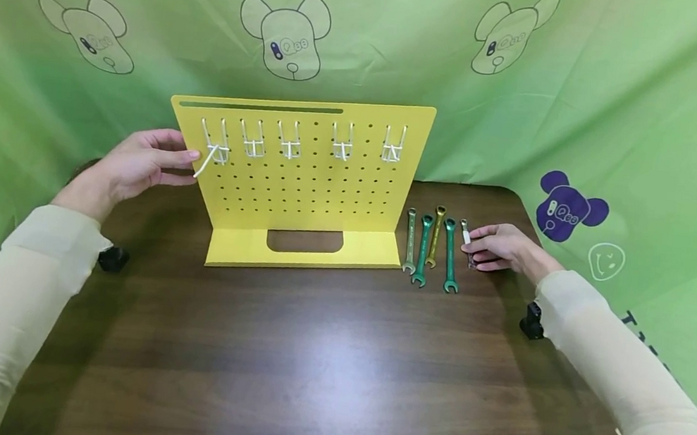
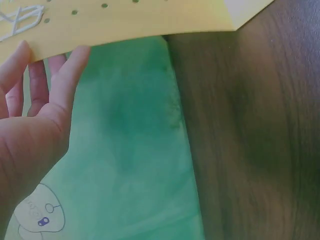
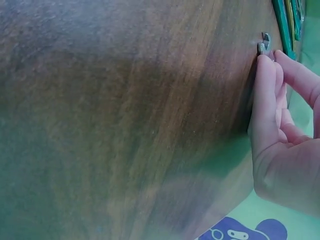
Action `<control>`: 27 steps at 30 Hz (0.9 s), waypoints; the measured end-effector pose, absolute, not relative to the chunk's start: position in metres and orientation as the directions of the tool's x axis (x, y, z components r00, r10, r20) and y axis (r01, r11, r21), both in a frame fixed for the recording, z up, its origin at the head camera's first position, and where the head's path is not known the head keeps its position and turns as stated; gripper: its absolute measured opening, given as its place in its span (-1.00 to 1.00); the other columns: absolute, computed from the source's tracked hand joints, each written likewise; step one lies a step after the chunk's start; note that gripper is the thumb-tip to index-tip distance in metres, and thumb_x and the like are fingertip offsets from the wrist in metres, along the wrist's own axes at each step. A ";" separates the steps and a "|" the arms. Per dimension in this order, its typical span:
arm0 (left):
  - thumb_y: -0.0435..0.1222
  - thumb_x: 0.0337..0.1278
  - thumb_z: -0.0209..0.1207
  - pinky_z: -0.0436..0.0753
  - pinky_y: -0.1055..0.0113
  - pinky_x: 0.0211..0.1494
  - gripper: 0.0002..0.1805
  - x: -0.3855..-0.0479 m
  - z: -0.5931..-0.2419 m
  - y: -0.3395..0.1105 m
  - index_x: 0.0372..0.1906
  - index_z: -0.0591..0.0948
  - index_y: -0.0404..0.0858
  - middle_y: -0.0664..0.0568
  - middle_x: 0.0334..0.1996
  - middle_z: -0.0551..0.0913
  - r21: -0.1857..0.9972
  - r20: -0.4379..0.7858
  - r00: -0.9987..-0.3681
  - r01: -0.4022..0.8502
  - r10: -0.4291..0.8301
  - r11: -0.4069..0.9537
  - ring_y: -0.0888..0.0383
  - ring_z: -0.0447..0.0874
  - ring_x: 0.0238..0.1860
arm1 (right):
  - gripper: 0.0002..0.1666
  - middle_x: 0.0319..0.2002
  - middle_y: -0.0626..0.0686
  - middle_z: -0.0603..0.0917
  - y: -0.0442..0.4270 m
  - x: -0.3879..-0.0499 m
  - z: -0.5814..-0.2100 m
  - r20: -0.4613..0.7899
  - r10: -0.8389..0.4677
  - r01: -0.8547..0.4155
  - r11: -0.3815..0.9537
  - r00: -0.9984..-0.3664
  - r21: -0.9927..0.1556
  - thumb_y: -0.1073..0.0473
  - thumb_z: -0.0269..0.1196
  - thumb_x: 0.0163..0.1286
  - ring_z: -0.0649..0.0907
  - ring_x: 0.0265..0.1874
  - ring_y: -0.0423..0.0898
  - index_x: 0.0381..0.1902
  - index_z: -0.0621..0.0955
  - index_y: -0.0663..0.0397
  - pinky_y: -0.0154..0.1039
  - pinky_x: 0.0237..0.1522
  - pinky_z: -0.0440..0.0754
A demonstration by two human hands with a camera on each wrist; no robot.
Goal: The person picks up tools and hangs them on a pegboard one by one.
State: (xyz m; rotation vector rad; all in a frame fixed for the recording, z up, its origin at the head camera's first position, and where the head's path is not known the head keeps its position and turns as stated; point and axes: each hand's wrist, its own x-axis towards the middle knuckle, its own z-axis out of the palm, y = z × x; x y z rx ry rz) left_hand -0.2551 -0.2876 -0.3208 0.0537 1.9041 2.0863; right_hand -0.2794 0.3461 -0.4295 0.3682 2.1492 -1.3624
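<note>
A yellow pegboard (image 1: 300, 191) stands upright on its base at the table's far side, with several white wire hooks (image 1: 290, 149) along its upper part. My left hand (image 1: 140, 161) holds the board's left edge, fingertips at the edge beside the leftmost hook; the left wrist view shows the same hand (image 2: 37, 117) from below. On the right, my right hand (image 1: 503, 248) pinches a small silver wrench (image 1: 465, 235) with a white patch on its shaft. Its open end (image 3: 264, 44) shows past the fingertips in the right wrist view, close to the tabletop.
Left of the right hand lie several combination wrenches: a green wrench (image 1: 450, 255), another green wrench (image 1: 424, 250), a gold wrench (image 1: 436, 236) and a pale greenish wrench (image 1: 410, 241) beside the board's base. A green printed curtain (image 1: 378, 57) hangs around the brown wooden table (image 1: 283, 352).
</note>
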 end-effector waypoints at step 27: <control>-0.55 0.38 0.15 0.80 0.12 -0.02 -0.83 -0.261 -0.322 -0.290 -0.26 0.68 -0.29 -0.07 -0.27 0.79 0.907 -0.293 -0.919 -0.354 0.263 -0.227 0.03 0.81 -0.22 | -0.58 -0.51 -0.05 0.60 0.327 -0.270 -0.418 -0.537 -0.042 0.390 0.640 -0.842 -0.662 0.34 0.34 0.33 0.60 -0.51 -0.19 0.07 0.48 0.41 -0.27 -0.43 0.77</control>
